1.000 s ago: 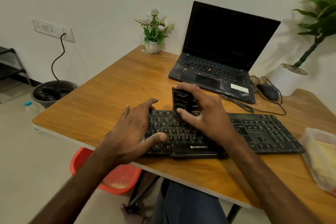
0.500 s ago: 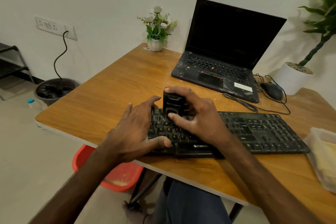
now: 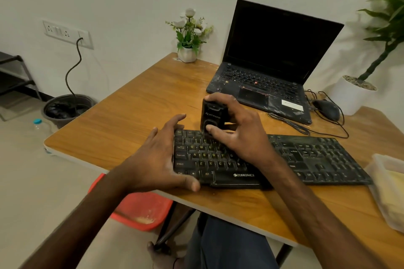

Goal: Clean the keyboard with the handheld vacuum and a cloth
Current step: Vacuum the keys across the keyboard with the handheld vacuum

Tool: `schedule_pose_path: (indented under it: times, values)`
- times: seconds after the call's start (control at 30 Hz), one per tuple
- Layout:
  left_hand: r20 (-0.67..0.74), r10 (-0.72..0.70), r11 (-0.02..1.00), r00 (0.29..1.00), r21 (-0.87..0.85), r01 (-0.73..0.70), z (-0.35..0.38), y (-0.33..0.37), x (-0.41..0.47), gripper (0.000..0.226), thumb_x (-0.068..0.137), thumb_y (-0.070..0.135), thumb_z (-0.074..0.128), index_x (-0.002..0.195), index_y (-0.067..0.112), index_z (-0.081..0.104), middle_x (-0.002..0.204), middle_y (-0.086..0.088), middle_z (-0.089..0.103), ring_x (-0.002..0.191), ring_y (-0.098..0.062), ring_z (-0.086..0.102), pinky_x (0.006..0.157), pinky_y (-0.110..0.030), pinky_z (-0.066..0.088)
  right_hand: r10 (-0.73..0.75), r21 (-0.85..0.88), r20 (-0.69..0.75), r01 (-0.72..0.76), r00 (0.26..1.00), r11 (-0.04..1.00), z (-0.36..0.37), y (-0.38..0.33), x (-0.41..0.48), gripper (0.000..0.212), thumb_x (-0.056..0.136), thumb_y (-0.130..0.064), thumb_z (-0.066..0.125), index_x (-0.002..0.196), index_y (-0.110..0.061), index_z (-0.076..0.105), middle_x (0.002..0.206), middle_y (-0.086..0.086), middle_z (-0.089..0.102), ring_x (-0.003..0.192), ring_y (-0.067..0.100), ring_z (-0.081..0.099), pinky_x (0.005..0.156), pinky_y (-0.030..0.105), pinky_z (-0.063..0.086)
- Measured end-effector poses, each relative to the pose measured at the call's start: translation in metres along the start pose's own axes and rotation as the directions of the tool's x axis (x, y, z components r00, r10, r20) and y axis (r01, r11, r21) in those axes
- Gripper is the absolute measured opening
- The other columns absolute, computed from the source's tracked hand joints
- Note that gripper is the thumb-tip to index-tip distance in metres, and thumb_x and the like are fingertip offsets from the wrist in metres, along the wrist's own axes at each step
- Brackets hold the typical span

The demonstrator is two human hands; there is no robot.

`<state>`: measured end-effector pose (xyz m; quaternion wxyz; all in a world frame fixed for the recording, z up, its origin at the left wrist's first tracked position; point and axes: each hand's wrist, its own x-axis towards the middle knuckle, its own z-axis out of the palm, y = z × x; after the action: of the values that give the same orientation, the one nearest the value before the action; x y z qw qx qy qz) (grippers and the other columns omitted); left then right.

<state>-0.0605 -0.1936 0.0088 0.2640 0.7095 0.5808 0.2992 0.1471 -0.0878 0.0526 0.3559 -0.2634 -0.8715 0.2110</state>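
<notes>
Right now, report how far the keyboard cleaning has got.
Done: the handheld vacuum is picked up and set on the keyboard. In hand: the right hand grips it upright over the upper-left keys, and the left hand braces the keyboard's left end. Left: probably the remaining keys, then the cloth wipe. Neither hand holds a cloth.

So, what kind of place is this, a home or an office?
Probably a small desk corner in a home or modest office; I cannot tell which. A wooden table carries an open laptop, a separate keyboard and a mouse, with a small flower pot at its far edge.
</notes>
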Motion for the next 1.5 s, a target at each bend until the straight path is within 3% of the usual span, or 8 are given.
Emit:
schedule_pose_path:
  times: [0.17, 0.3, 0.53, 0.73, 1.03, 1.27, 1.43, 1.5]
  values:
    - [0.111, 0.003, 1.0, 0.994, -0.011, -0.001, -0.004, -0.007, -0.003, 0.162, 0.035, 0.071, 0.094, 0.152, 0.051, -0.016, 0.16, 0.014, 0.026, 0.146, -0.005, 0.028, 0.122, -0.037, 0.03, -0.038, 0.141, 0.083, 0.026, 0.996, 0.99, 0.005, -0.012, -0.019, 0.063, 0.085, -0.015, 0.077, 0.136, -0.037, 0.047, 0.124, -0.017, 0.056, 0.103, 0.003, 0.064, 0.074, 0.019, 0.058]
    - [0.083, -0.003, 1.0, 0.997, 0.002, 0.003, -0.003, -0.007, -0.005, 0.159, 0.042, 0.064, 0.095, 0.154, 0.045, -0.016, 0.153, 0.022, 0.026, 0.141, 0.006, 0.025, 0.109, -0.003, 0.017, 0.003, 0.015, 0.015, -0.004, 1.0, 1.0, 0.002, 0.0, -0.004, 0.065, 0.085, -0.016, 0.076, 0.138, -0.037, 0.046, 0.126, -0.006, 0.06, 0.102, 0.004, 0.064, 0.078, 0.023, 0.06]
    - [0.072, -0.003, 1.0, 0.997, -0.008, 0.004, -0.002, -0.005, -0.005, 0.157, 0.039, 0.074, 0.09, 0.151, 0.052, -0.017, 0.16, 0.012, 0.023, 0.146, -0.004, 0.027, 0.123, -0.039, 0.028, 0.031, 0.158, 0.004, -0.031, 1.0, 0.987, 0.011, -0.015, -0.02, 0.062, 0.084, -0.013, 0.077, 0.133, -0.037, 0.048, 0.114, -0.023, 0.057, 0.095, -0.001, 0.066, 0.067, 0.014, 0.055]
    - [0.06, 0.004, 0.999, 0.998, -0.041, -0.001, -0.001, -0.003, -0.005, 0.158, 0.039, 0.069, 0.094, 0.151, 0.052, -0.016, 0.157, 0.011, 0.029, 0.143, -0.006, 0.033, 0.118, -0.042, 0.036, 0.003, 0.238, 0.128, -0.034, 0.992, 0.971, 0.002, -0.026, -0.025, 0.06, 0.084, -0.012, 0.078, 0.13, -0.038, 0.051, 0.12, -0.02, 0.057, 0.101, 0.006, 0.065, 0.072, 0.02, 0.058]
    - [0.023, 0.018, 0.993, 1.0, -0.114, -0.015, -0.001, -0.001, -0.006, 0.166, 0.038, 0.054, 0.101, 0.149, 0.054, -0.023, 0.155, 0.017, 0.032, 0.142, -0.004, 0.038, 0.116, -0.041, 0.04, -0.011, 0.129, 0.045, 0.005, 0.999, 0.992, 0.03, -0.022, 0.009, 0.059, 0.085, -0.014, 0.076, 0.136, -0.03, 0.05, 0.12, -0.017, 0.057, 0.1, 0.001, 0.064, 0.076, 0.015, 0.056]
    - [0.031, 0.052, 0.993, 0.998, -0.103, -0.049, 0.003, -0.008, -0.001, 0.164, 0.042, 0.063, 0.096, 0.148, 0.052, -0.028, 0.144, 0.011, 0.045, 0.138, -0.011, 0.044, 0.115, -0.047, 0.039, -0.164, 0.239, 0.185, 0.117, 0.969, 0.964, 0.018, -0.053, -0.044, 0.063, 0.082, -0.009, 0.079, 0.133, -0.032, 0.05, 0.115, -0.011, 0.062, 0.094, 0.011, 0.068, 0.07, 0.027, 0.06]
    - [0.039, 0.018, 0.992, 0.999, -0.123, -0.013, 0.002, -0.004, -0.004, 0.166, 0.04, 0.054, 0.1, 0.147, 0.055, -0.028, 0.147, 0.025, 0.035, 0.142, -0.007, 0.036, 0.118, -0.045, 0.036, -0.13, 0.028, 0.152, 0.127, 0.98, 0.991, 0.008, -0.043, -0.037, 0.062, 0.087, -0.019, 0.074, 0.138, -0.04, 0.044, 0.117, -0.007, 0.064, 0.094, 0.008, 0.066, 0.072, 0.027, 0.059]
    - [0.043, 0.015, 0.992, 0.999, -0.124, -0.009, 0.001, -0.003, -0.005, 0.166, 0.041, 0.053, 0.1, 0.147, 0.055, -0.027, 0.148, 0.022, 0.036, 0.142, -0.008, 0.037, 0.118, -0.046, 0.036, -0.107, 0.089, 0.138, 0.096, 0.985, 0.991, 0.01, -0.047, -0.04, 0.062, 0.086, -0.017, 0.076, 0.136, -0.039, 0.046, 0.118, -0.007, 0.063, 0.097, 0.007, 0.066, 0.074, 0.024, 0.059]
